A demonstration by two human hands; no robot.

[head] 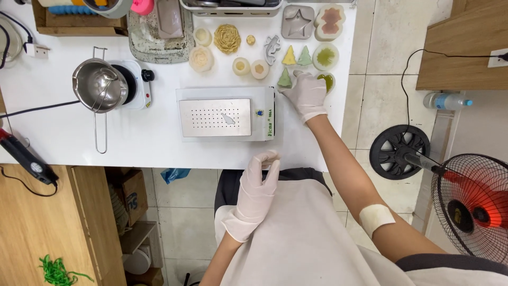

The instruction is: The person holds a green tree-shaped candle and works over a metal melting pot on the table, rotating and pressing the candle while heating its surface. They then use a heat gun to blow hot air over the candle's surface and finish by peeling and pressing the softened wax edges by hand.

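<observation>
My right hand (pixel 307 94), in a white glove, reaches across the white table (pixel 148 143) and its fingertips touch a small green tree-shaped piece (pixel 284 79). Whether it grips the piece I cannot tell. My left hand (pixel 257 188), also gloved, hovers over my lap near the table's front edge with fingers loosely curled and nothing in it. A white box-shaped machine with a perforated metal plate (pixel 214 117) sits just left of my right hand, with a small grey piece (pixel 228 119) on it.
Behind the machine lie a yellow tree (pixel 289 56), a green tree (pixel 304 56), round moulds (pixel 325 56), flower-shaped casts (pixel 227 38) and a star mould (pixel 297 22). A steel pot (pixel 100 85) sits on a small hotplate at left. A fan (pixel 471 204) stands on the floor at right.
</observation>
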